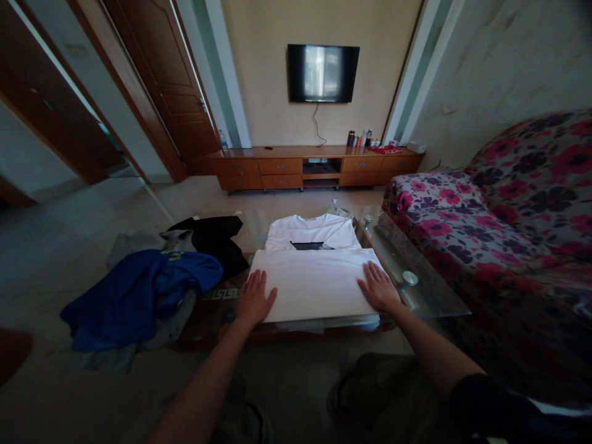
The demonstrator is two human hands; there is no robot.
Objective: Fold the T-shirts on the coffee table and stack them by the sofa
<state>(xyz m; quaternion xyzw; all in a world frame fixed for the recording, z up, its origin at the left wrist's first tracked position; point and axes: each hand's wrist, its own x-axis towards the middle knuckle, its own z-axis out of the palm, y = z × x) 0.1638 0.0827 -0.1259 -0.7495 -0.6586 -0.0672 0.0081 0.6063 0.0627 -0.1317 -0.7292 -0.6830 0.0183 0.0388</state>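
A white T-shirt (312, 287) lies on the glass coffee table (435, 293), its lower part folded up over the middle. Its neckline points away from me, and part of a dark print shows just above the folded edge. My left hand (254, 298) rests flat on the left side of the folded layer, fingers spread. On the right side, my right hand (378, 287) presses flat in the same way. Neither hand grips the cloth. To the left, a blue garment (134, 296) with yellow lettering lies heaped with black clothing (217, 240) and grey cloth.
A floral-covered sofa (453, 228) stands close on the right. Across the room, a wooden TV cabinet (280, 166) holds bottles and cans, below a wall-mounted television (322, 74). A wooden door (171, 80) is at the back left. My knees are beneath the table's near edge.
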